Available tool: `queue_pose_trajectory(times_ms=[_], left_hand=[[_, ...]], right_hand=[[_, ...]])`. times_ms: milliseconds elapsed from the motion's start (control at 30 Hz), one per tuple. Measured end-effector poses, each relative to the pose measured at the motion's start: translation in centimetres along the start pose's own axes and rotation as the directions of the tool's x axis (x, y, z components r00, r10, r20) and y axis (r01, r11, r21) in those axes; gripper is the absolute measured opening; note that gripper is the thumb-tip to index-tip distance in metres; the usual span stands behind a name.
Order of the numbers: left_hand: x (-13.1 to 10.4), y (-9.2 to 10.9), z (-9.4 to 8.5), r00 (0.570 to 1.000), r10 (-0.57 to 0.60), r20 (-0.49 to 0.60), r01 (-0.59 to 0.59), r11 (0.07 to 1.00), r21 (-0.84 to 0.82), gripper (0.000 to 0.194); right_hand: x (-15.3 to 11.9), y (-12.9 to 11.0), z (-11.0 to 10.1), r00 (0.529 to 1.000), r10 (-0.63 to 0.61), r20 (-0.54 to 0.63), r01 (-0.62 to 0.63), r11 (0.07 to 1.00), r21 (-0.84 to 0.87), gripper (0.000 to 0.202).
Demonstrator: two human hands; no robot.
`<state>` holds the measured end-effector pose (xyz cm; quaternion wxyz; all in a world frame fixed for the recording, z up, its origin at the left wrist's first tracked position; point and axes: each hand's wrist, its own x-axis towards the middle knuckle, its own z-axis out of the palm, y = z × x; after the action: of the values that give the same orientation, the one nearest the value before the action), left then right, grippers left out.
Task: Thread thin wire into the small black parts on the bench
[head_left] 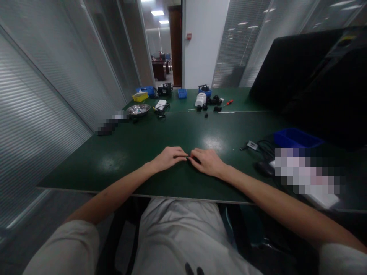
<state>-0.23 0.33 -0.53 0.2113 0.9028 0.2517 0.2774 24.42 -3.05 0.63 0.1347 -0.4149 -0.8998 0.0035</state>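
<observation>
Grips (187,156) of the bare left hand (168,157) and bare right hand (208,162) pinch a tiny dark piece (188,157), its shape unclear, between them over the smooth green desk (160,133).

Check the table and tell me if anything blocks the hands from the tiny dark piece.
Nothing visible does. The left hand and right hand meet at the tiny dark piece; the mouse lies off to the right, outside their path.
</observation>
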Motion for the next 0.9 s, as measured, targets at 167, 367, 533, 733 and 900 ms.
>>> queue_pose_trajectory(times_ms=[167, 367, 533, 733, 900], left_hand=[[0.1, 0.1, 0.2, 0.999, -0.028, -0.044, 0.026, 0.998, -0.057, 0.025], [0.2, 0.2, -0.1, 1.000, -0.020, -0.010, 0.019, 0.996, -0.090, 0.023], [0.2, -0.4, -0.6, 0.992, -0.083, -0.093, 0.079, 0.996, -0.047, 0.024], [0.7, -1.8, -0.6, 0.974, -0.162, -0.157, 0.196, 0.952, 0.233, 0.016], [0.7, -1.6, -0.8, 0.992, -0.107, -0.065, 0.123, 0.935, 0.333, 0.019]], right_hand=[[0.1, -0.1, 0.4, 0.999, 0.007, -0.033, -0.005, 0.999, 0.053, 0.029], [0.1, -0.1, 0.2, 1.000, -0.012, -0.017, 0.012, 1.000, 0.017, 0.027], [0.2, -0.2, 0.0, 1.000, -0.007, -0.010, 0.007, 1.000, 0.020, 0.025], [0.2, -0.2, -0.1, 1.000, 0.003, -0.007, -0.003, 1.000, 0.022, 0.025], [0.3, -0.2, -0.1, 1.000, 0.007, -0.009, -0.007, 0.999, 0.047, 0.024]])
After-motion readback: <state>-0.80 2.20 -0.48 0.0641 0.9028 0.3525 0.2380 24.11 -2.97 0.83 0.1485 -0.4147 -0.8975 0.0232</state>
